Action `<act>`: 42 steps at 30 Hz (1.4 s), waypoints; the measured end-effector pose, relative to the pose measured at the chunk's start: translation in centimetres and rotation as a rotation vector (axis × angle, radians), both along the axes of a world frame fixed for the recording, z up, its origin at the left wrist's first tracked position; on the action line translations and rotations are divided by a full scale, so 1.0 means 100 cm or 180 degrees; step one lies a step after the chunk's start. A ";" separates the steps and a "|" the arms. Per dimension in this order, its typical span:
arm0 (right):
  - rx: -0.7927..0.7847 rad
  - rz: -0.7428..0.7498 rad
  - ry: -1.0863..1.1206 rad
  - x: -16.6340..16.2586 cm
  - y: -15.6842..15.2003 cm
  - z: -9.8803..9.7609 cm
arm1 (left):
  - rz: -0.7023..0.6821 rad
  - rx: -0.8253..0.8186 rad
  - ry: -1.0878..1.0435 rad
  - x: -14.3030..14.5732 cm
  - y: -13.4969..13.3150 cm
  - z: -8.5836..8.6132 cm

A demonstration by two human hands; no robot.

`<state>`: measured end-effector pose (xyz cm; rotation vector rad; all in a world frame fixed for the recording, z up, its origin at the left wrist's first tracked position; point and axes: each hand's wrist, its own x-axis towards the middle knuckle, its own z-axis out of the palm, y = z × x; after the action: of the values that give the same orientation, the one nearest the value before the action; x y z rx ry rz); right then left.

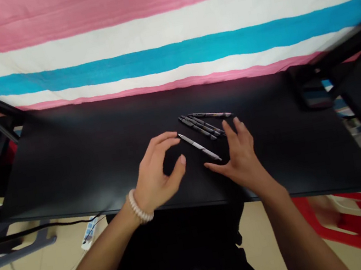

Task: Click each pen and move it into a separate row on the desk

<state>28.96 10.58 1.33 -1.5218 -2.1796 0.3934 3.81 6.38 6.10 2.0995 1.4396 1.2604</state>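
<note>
**Hand Position at the Single Pen**

Your left hand [157, 174] forms a curled, open grip with thumb and index finger apart, and it holds nothing. Its index fingertip sits at the far end of the single pen [200, 147]; you cannot tell whether it touches. Your right hand [240, 159] is spread open and empty, with the thumb tip just beside the pen's near end. The pen lies diagonally on the black table [68, 173], between both grips. A cluster of pens [201, 124] lies just beyond the right fingertips.

A black table [85, 170] spans the middle of the frame. Just right of centre on it lies a silver pen [199, 146], with a cluster of dark pens [203, 125] just above.
</note>
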 end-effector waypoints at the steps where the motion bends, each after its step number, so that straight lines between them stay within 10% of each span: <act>1: -0.0104 -0.0040 -0.0025 0.004 0.002 -0.011 | -0.0137 -0.0071 -0.0010 0.003 0.012 -0.008; 8: -0.0237 0.0003 0.0079 0.021 0.045 -0.039 | -0.0820 -0.0938 0.1151 0.023 0.106 -0.068; 13: -0.0156 0.0196 0.0175 0.022 0.070 -0.032 | -0.0757 -0.0617 0.1611 0.034 0.130 -0.073; 21: -0.0072 0.1005 0.0282 -0.003 0.074 -0.024 | -0.0407 -0.0585 0.1794 0.030 0.078 -0.060; 32: -0.0183 0.2361 -0.0064 -0.113 0.072 -0.015 | 0.1142 -0.0906 0.1588 0.009 -0.023 -0.062; 42: -0.0193 0.2026 0.0593 -0.117 0.074 -0.032 | 0.1196 -0.1015 0.1642 0.005 -0.020 -0.061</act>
<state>17.21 18.00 -1.82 -0.7402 -2.4683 0.7702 4.33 4.41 0.04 2.0743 2.1664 0.5367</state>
